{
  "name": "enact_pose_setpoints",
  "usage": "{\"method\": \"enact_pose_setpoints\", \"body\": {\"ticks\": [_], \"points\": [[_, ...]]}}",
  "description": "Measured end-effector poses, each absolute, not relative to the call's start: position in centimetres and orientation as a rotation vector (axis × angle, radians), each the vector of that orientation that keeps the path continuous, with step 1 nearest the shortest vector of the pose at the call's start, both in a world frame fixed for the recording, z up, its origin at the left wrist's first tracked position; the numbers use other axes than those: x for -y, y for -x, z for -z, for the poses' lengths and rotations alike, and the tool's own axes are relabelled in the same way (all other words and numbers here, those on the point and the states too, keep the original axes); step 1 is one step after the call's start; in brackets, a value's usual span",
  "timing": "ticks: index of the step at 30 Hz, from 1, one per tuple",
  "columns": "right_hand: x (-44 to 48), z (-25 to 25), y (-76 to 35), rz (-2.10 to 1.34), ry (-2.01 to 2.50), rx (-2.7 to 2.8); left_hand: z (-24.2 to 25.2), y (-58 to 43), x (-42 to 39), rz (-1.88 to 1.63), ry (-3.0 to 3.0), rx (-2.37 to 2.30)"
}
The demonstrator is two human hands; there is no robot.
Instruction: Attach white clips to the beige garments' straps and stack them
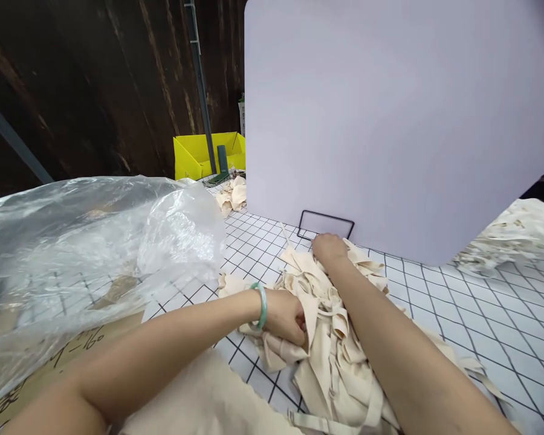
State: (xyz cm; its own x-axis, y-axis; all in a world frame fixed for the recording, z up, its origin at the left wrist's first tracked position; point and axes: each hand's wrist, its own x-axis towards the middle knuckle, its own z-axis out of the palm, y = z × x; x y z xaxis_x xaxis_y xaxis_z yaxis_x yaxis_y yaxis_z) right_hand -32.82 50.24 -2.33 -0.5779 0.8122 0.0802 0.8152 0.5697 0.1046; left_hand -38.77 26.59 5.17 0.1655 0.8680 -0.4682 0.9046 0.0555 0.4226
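Cream cloth strips (333,362) lie heaped around the fingers (298,326) — the left hand (283,315) curls tight on a fold; the right hand (330,248) bends at the far edge, its opening and hold hidden. Beyond its fingers: a black wire loop (329,216), a pale panel (381,121).

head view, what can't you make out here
All in the head view:
Left hand: fingertips curled out of sight, so its hold on the cream cloth is unclear.
Right hand: fingertips hidden by the hand itself.
Yellow bin: right part hidden behind the pale panel.
Pale panel: cut off by the picture's top edge.
Brown sheet: partly hidden by left forearm and clear plastic.
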Motion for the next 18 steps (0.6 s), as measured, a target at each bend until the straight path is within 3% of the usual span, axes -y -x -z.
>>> {"method": "enact_pose_setpoints", "body": {"ticks": [5,11,18], "points": [[-49.9,2.2,32.6,0.226,1.43,2.76,-4.1,40.3,-31.9,0.001,-2.052,-2.267],[-49.6,1.8,32.5,0.253,1.463,2.738,-2.5,42.7,-37.8,0.15,-2.086,-2.207],[-49.3,1.3,32.7,0.15,1.494,2.719,-3.3,39.6,-33.5,0.208,-2.037,-2.099]]}}
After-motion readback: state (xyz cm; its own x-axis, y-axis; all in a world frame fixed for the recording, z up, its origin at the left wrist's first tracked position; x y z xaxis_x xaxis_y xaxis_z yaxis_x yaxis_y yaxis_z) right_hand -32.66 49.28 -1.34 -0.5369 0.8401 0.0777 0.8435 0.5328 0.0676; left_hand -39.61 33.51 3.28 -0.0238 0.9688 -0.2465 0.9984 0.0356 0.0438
